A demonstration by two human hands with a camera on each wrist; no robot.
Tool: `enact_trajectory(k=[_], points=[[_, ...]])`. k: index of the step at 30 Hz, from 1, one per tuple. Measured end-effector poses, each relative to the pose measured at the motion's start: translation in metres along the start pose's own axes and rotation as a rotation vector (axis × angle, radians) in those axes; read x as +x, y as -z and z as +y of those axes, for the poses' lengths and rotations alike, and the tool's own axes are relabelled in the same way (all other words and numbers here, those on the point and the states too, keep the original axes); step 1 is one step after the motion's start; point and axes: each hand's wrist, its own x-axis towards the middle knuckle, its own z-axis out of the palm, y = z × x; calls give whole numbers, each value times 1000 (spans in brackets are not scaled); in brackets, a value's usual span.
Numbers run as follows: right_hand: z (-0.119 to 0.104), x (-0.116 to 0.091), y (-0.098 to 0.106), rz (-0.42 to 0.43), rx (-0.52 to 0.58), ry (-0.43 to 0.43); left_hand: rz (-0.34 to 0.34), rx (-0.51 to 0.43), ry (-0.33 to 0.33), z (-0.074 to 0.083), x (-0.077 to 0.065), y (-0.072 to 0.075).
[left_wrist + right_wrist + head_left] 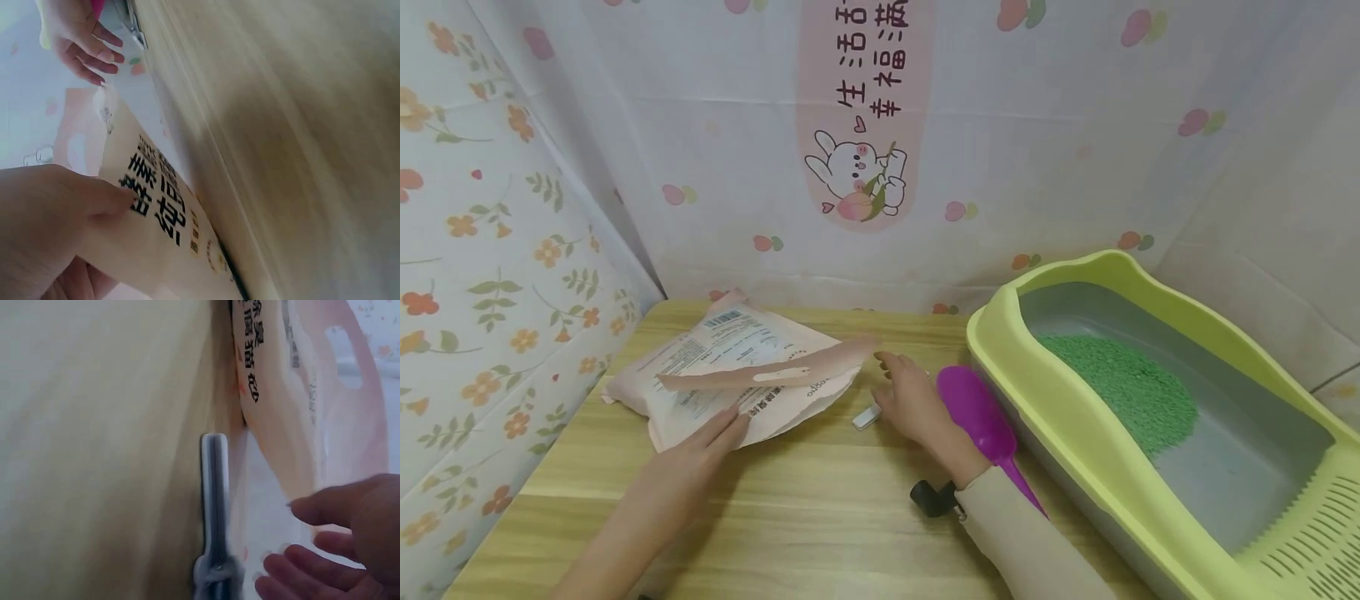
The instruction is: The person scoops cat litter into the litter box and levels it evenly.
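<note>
The pink bag point(730, 375) lies flat on the wooden surface point(820, 517), left of centre, with its die-cut carry-handle strip point(767, 371) lifted across the top. The left hand point(700, 454) rests on the bag's near edge; the left wrist view shows its thumb point(109, 197) pressed flat on the printed panel, fingers straight rather than curled. The right hand point(913, 404) hovers open and relaxed just right of the bag, fingers spread, holding nothing. A small white clip point(867, 417) lies on the surface between this hand and the bag; in the right wrist view the clip point(214, 512) sits close beside the fingertips point(300, 559).

Handling judgement: the bag is soft, thin film, partly slack, and probably shifts its contents when tilted. The film looks smooth and may slip; the handle strip or the top edge offers the firmest hold.

Markings: the bag carries a barcode and fine print, too small to read, plus bold Chinese characters not legible with certainty. The backdrop point(865, 125) reads "生活甜" and "幸福满" above a rabbit drawing.

To the right, a magenta scoop point(977, 412) lies beside a yellow-green litter tray point(1075, 417) containing green granules point(1120, 387).
</note>
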Motion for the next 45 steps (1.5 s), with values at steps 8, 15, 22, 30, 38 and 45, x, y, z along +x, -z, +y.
enact_trajectory(k=[8,15,22,30,38,45], points=[[-1,28,6,-85,254,-64,181,1,-10,-12,-14,-1],[2,58,18,-229,237,67,328,-31,4,-22,-24,-2],[-1,83,25,-383,133,178,421,-86,34,-30,-30,-4],[-3,96,27,-528,193,114,445,-161,86,-34,-34,-5],[3,102,36,-587,242,99,490,-205,166,-35,-34,-1],[-1,105,34,-524,325,43,423,-321,368,-35,-33,3]])
